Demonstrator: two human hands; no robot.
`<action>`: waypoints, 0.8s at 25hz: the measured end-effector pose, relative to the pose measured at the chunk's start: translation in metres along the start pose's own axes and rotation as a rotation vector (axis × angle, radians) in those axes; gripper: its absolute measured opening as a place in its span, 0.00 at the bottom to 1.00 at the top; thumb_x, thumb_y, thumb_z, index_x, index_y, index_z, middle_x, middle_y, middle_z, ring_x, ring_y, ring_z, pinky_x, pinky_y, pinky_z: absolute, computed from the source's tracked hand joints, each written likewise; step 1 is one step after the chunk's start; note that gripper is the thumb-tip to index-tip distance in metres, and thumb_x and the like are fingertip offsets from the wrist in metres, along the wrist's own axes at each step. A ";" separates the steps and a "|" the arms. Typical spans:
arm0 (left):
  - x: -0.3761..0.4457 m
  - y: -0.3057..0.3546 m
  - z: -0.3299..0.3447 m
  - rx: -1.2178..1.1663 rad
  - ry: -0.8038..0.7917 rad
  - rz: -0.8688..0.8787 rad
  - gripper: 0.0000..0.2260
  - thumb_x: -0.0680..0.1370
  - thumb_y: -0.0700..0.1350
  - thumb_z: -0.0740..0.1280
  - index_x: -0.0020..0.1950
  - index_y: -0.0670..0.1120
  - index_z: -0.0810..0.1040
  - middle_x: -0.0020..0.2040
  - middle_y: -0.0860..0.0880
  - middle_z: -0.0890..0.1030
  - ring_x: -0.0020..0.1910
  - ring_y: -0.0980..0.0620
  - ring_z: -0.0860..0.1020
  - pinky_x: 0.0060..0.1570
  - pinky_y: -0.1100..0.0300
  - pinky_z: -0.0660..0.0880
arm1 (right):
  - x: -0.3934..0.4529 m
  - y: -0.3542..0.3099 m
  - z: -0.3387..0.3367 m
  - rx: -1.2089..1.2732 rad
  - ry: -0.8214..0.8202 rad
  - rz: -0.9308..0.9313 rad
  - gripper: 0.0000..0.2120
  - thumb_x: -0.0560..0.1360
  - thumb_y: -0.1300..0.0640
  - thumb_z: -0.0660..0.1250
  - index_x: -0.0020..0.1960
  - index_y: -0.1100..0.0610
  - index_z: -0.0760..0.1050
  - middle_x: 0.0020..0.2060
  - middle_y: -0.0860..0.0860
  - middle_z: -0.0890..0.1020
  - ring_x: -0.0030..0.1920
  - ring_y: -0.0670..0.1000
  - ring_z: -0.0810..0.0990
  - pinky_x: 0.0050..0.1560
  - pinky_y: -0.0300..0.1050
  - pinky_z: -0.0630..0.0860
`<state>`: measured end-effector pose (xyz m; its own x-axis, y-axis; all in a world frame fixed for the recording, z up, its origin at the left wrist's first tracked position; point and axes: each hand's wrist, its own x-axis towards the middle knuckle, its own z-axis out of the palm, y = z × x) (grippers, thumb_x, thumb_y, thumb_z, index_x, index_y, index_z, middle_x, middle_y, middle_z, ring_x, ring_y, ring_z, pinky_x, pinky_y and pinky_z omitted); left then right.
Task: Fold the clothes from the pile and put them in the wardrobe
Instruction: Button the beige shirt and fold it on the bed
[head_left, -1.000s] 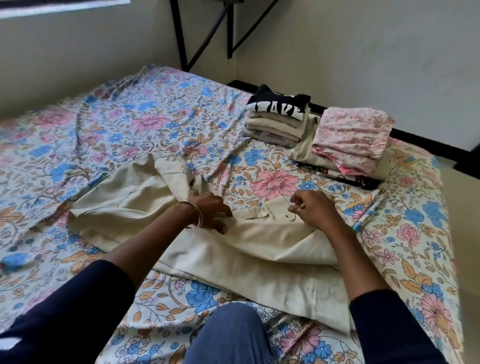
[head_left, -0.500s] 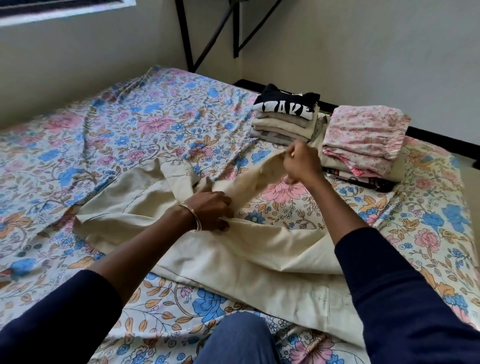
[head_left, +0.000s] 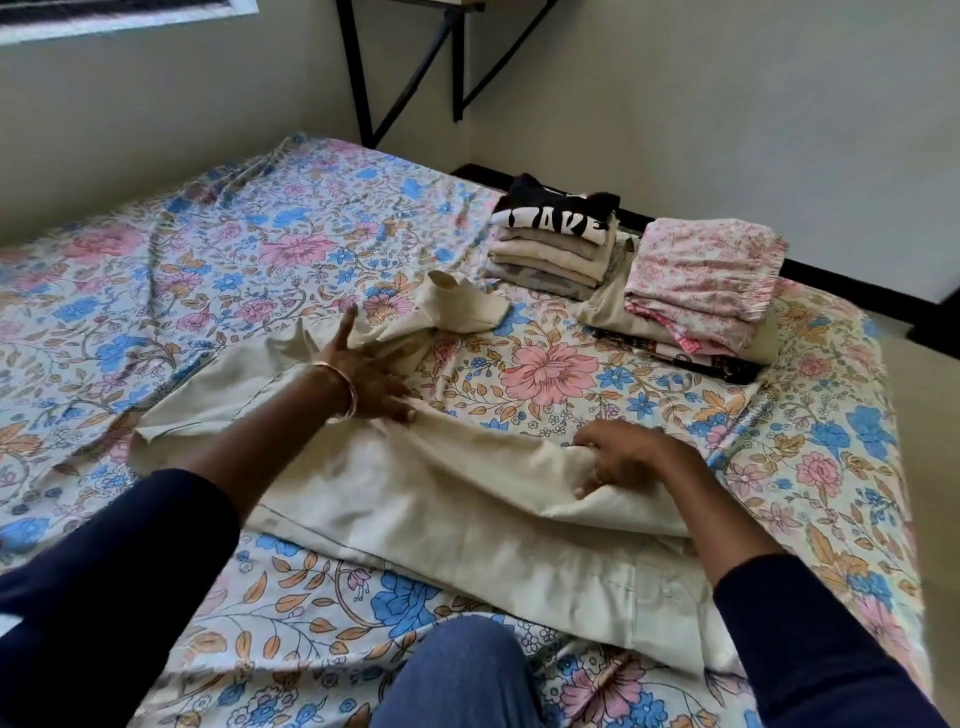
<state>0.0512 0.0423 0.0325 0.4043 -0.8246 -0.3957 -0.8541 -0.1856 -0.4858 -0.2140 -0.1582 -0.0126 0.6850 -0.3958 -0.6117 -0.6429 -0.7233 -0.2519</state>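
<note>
Shirt (head_left: 415, 483): cream, lay spread mid-frame on the bedsheet (head_left: 218, 270).
Your left hand (head_left: 371, 376): fingers splayed, pressed flat on the shirt.
Your right hand (head_left: 621, 457): fingers curled, gripped its fabric.
Stacks (head_left: 550, 244): folded clothes, upper right.

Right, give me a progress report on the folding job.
Done: two folded stacks sit on the bed, one topped by a black printed top, one by a pink floral garment. In hand: the cream garment, left hand flat on it, right hand gripping an edge. Left: finishing folds, then the wardrobe, not in view.
</note>
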 end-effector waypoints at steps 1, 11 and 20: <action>0.001 -0.010 -0.004 0.035 -0.011 0.041 0.29 0.74 0.73 0.49 0.74 0.68 0.56 0.78 0.59 0.50 0.78 0.51 0.48 0.62 0.28 0.28 | -0.004 0.006 -0.004 0.039 0.052 0.008 0.24 0.66 0.44 0.77 0.58 0.51 0.77 0.55 0.48 0.79 0.55 0.53 0.77 0.63 0.59 0.71; 0.062 -0.019 -0.035 -0.142 0.607 -0.378 0.16 0.80 0.36 0.57 0.67 0.44 0.71 0.65 0.42 0.73 0.70 0.41 0.65 0.72 0.33 0.44 | 0.002 0.039 -0.076 -0.144 1.336 0.356 0.13 0.74 0.65 0.62 0.57 0.60 0.76 0.60 0.62 0.77 0.64 0.63 0.70 0.63 0.69 0.61; 0.046 0.078 0.069 -0.635 0.600 -0.224 0.19 0.74 0.60 0.59 0.60 0.53 0.76 0.62 0.45 0.74 0.60 0.41 0.74 0.58 0.45 0.70 | 0.042 0.047 0.044 -0.141 0.566 -0.054 0.25 0.78 0.32 0.51 0.74 0.33 0.56 0.77 0.41 0.57 0.77 0.52 0.56 0.72 0.59 0.57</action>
<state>0.0255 0.0270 -0.0779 0.4963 -0.8408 0.2164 -0.8676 -0.4892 0.0894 -0.2305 -0.1842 -0.0831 0.8169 -0.5688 -0.0954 -0.5767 -0.8039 -0.1453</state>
